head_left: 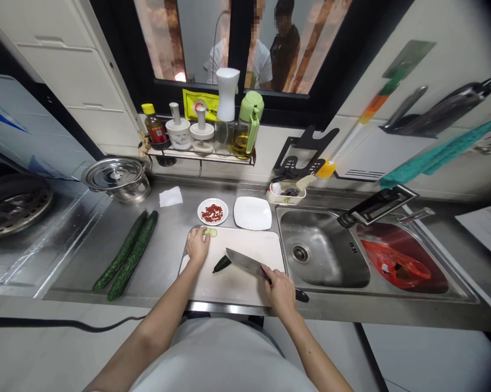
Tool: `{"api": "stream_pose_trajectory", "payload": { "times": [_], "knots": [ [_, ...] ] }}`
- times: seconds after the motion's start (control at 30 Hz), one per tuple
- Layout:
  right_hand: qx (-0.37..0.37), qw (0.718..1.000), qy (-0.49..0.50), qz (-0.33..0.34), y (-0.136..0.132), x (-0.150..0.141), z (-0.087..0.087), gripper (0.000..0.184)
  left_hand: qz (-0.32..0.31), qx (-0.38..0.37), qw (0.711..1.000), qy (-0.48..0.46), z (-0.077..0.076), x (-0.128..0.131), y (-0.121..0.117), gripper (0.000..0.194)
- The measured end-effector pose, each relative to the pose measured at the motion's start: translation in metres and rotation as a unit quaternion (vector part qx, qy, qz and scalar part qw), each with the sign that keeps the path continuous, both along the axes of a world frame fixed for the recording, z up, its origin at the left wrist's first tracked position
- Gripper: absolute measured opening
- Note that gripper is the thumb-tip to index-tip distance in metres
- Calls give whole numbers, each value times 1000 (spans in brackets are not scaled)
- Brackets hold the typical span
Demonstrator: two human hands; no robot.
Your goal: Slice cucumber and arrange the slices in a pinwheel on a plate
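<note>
My left hand (198, 246) is at the far left corner of the white cutting board (245, 286), its fingers bent down and closed on a few thin cucumber slices (213, 233). A kitchen knife (245, 261) with a wide blade is in my right hand (281, 291), fingers wrapped round its black handle. The blade points left and away over the middle of the board. Just below the blade's tip lies a short dark green cucumber end piece (222, 264), partly beside the blade.
Two whole cucumbers (126, 256) lie left of the board. Behind it stand a plate of red chopped pieces (201, 206) and a white square plate (252, 212). To the right is a sink (322, 245) with a red plastic bag (396, 267). A lidded pot (122, 182) stands back left.
</note>
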State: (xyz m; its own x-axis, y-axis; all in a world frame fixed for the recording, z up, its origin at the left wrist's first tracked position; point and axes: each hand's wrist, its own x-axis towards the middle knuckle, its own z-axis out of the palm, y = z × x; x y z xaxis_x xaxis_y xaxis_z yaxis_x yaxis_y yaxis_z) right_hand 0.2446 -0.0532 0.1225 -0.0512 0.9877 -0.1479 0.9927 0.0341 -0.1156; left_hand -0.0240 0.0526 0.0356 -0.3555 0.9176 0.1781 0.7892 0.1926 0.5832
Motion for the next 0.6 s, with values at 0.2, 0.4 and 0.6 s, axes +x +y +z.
{"api": "stream_pose_trajectory", "payload": {
  "times": [0.2,0.4,0.6],
  "knots": [
    [-33,987,136,-85,2,-1,-6,39,12,75,996,-54,-1,1,-20,24],
    [-39,966,214,-139,6,-7,-3,42,-60,90,984,-138,3,13,-65,21],
    [-30,952,283,-110,11,-16,3,46,-150,101,974,-138,-3,22,-90,19]
  ]
}}
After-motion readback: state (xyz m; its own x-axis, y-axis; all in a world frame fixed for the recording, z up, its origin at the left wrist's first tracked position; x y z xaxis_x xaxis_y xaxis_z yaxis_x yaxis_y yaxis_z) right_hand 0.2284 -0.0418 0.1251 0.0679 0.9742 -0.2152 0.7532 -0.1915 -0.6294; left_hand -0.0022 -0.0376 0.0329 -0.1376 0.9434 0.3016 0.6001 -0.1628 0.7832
